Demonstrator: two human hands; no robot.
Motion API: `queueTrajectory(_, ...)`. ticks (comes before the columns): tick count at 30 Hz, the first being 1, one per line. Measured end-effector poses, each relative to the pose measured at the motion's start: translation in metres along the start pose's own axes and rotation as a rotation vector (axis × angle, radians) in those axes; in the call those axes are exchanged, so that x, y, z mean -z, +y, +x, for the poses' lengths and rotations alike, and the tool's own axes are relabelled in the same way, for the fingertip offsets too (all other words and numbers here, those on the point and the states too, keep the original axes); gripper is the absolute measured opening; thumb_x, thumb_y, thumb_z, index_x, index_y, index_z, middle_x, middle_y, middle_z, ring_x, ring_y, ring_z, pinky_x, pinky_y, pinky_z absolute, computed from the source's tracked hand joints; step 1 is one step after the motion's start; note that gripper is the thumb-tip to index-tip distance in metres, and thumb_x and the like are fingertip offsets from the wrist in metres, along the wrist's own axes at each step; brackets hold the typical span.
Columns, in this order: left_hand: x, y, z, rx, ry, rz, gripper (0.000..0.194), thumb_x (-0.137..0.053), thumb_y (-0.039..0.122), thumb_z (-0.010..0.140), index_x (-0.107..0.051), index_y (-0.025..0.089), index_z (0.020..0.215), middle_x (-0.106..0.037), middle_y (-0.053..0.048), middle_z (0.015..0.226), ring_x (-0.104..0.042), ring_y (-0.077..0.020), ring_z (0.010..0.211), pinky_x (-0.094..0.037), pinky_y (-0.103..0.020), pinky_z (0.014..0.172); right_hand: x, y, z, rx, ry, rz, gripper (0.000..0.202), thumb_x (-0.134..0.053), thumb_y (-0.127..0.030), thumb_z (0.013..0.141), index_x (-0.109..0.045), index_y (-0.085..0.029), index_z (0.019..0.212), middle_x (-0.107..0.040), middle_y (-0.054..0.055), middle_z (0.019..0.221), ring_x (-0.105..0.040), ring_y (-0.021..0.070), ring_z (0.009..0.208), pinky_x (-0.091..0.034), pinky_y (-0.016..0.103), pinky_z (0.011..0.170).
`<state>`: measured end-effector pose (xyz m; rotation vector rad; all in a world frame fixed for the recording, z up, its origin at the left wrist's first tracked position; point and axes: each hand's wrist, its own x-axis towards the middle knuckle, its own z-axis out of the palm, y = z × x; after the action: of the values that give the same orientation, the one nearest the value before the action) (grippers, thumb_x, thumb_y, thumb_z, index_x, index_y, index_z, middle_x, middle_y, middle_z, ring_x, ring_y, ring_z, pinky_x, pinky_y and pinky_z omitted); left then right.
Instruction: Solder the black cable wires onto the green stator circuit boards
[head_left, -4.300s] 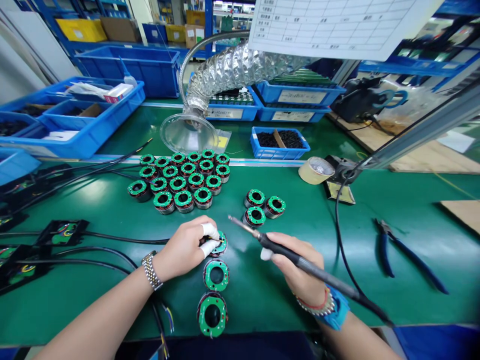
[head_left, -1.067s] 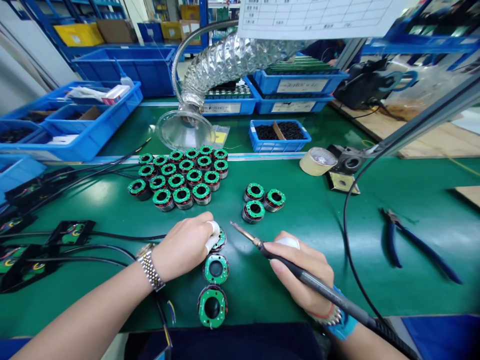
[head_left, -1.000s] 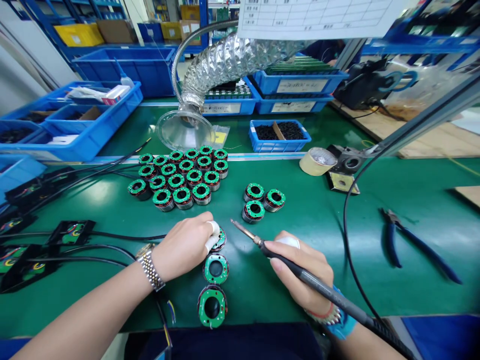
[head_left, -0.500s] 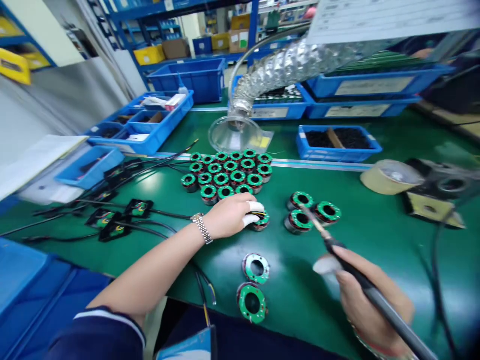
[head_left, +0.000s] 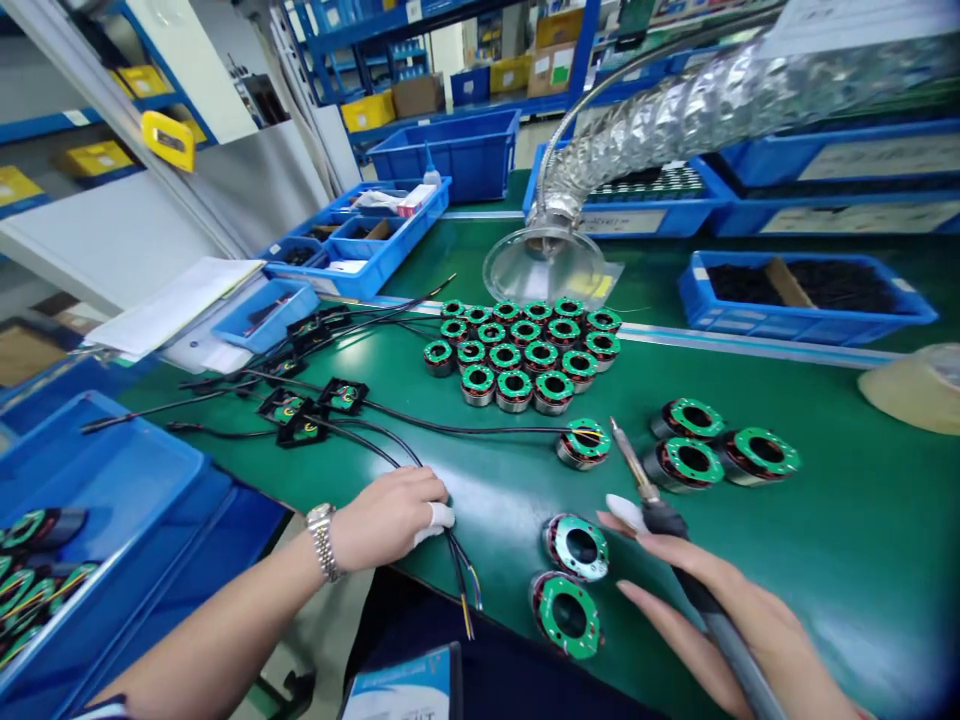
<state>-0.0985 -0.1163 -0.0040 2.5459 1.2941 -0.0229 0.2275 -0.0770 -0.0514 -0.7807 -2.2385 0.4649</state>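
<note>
My left hand (head_left: 401, 518), with white finger covers and a watch on its wrist, closes over black cables (head_left: 454, 560) at the table's front edge. Their bare coloured wire ends hang past the edge. A soldering iron (head_left: 679, 560) rests in my right hand (head_left: 750, 610), its tip pointing up and away, with thumb and fingers spread around the handle. Left of the tip stands a motor stator (head_left: 583, 445) with a green ring board; a cable's yellow wires lie across its top. Two more stators, a nearer one (head_left: 568, 615) and a paler one (head_left: 577, 547), sit left of my right hand.
Several stators (head_left: 514, 388) stand grouped behind, and three more (head_left: 690, 462) at right. A fume hood (head_left: 544, 265) hangs over the back. Small black housings (head_left: 345, 396) with cables lie left. A blue bin (head_left: 105, 440) holds wired stators. A tape roll (head_left: 911, 390) is far right.
My left hand has left the single stator and moved down to the cables near the edge. That stator now shows wires on top. The view has swung left; the iron stays in my right hand.
</note>
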Motion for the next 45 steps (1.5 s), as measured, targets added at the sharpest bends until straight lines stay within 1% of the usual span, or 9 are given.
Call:
queueTrajectory(4, 0.014, -0.01, -0.005, 0.031, 0.114, -0.305, 0.016, -0.048, 0.021, 0.09, -0.063, 0.018, 0.091, -0.066, -0.005, 0.089, -0.06, -0.0134, 0.083, -0.047, -0.023, 0.079, -0.011, -0.001, 0.001, 0.002, -0.046, 0.006, 0.05, -0.063, -0.023, 0.078, -0.046, -0.02, 0.125, -0.062, 0.009, 0.122, -0.066, 0.0243, 0.099, -0.057, 0.03, 0.085)
queueTrajectory(9, 0.062, -0.01, -0.001, 0.272, 0.679, -0.419, 0.022, -0.053, 0.027, 0.088, -0.065, 0.018, 0.103, -0.068, -0.005, 0.097, -0.064, -0.014, 0.084, -0.05, -0.023, 0.076, -0.013, -0.01, 0.013, -0.033, -0.042, 0.038, 0.046, -0.061, -0.018, 0.08, -0.046, -0.022, 0.123, -0.065, 0.009, 0.117, -0.066, 0.0222, 0.101, -0.056, 0.031, 0.087)
queueTrajectory(11, 0.072, -0.003, 0.014, 0.28, 0.77, -0.305, 0.023, -0.055, 0.03, 0.086, -0.067, 0.019, 0.104, -0.069, -0.003, 0.092, -0.064, -0.0141, 0.08, -0.05, -0.023, 0.074, -0.012, -0.014, 0.02, -0.06, -0.007, 0.053, 0.041, -0.06, -0.017, 0.08, -0.048, -0.021, 0.119, -0.067, 0.009, 0.111, -0.067, 0.0213, 0.098, -0.056, 0.03, 0.085)
queueTrajectory(18, 0.04, 0.027, 0.074, 0.006, 0.378, -0.316, 0.021, -0.051, 0.021, 0.087, -0.067, 0.019, 0.1, -0.07, -0.002, 0.091, -0.064, -0.0141, 0.081, -0.05, -0.023, 0.073, -0.014, -0.01, 0.024, -0.206, 0.017, 0.116, 0.043, -0.065, -0.018, 0.078, -0.047, -0.022, 0.116, -0.066, 0.009, 0.11, -0.065, 0.0198, 0.099, -0.054, 0.033, 0.087)
queueTrajectory(24, 0.008, 0.029, 0.085, 0.023, 0.278, -0.499, 0.022, -0.052, 0.024, 0.088, -0.066, 0.021, 0.105, -0.069, -0.001, 0.09, -0.064, -0.0136, 0.081, -0.051, -0.023, 0.074, -0.011, -0.002, 0.029, -0.181, -0.017, 0.234, 0.044, -0.066, -0.019, 0.077, -0.047, -0.022, 0.117, -0.064, 0.008, 0.109, -0.064, 0.018, 0.1, -0.052, 0.031, 0.089)
queueTrajectory(29, 0.006, 0.028, 0.087, 0.014, 0.3, -0.479, 0.022, -0.052, 0.026, 0.088, -0.068, 0.021, 0.102, -0.068, -0.002, 0.081, -0.063, -0.0128, 0.071, -0.05, -0.022, 0.065, -0.003, -0.008, 0.035, -0.166, 0.102, 0.185, 0.046, -0.069, -0.02, 0.075, -0.048, -0.023, 0.116, -0.066, 0.008, 0.11, -0.064, 0.0196, 0.102, -0.053, 0.031, 0.088)
queueTrajectory(36, 0.002, 0.034, 0.088, -0.027, 0.322, -0.401, 0.023, -0.05, 0.025, 0.089, -0.064, 0.02, 0.106, -0.067, -0.004, 0.088, -0.063, -0.0143, 0.077, -0.051, -0.024, 0.071, -0.005, -0.024, 0.045, -0.128, 0.263, 0.107, 0.026, -0.06, -0.012, 0.079, -0.055, -0.022, 0.102, -0.068, 0.003, 0.086, -0.066, 0.0128, 0.071, -0.055, 0.022, 0.07)
queueTrajectory(41, -0.011, 0.048, 0.091, -0.077, 0.525, -0.247, 0.018, -0.05, 0.021, 0.089, -0.064, 0.018, 0.1, -0.066, -0.006, 0.088, -0.061, -0.0166, 0.079, -0.051, -0.028, 0.072, -0.008, -0.025, 0.044, -0.265, 0.294, 0.23, 0.03, -0.061, -0.01, 0.077, -0.054, -0.023, 0.103, -0.066, 0.001, 0.084, -0.065, 0.0115, 0.072, -0.054, 0.021, 0.07)
queueTrajectory(45, -0.009, 0.047, 0.093, -0.2, 0.678, -0.275, 0.016, -0.049, 0.016, 0.089, -0.064, 0.016, 0.095, -0.065, -0.006, 0.079, -0.06, -0.0141, 0.07, -0.05, -0.025, 0.064, -0.012, -0.03, 0.045, -0.451, 0.319, 0.608, 0.032, -0.063, -0.015, 0.076, -0.05, -0.024, 0.104, -0.065, -0.002, 0.078, -0.065, 0.0113, 0.067, -0.054, 0.021, 0.062)
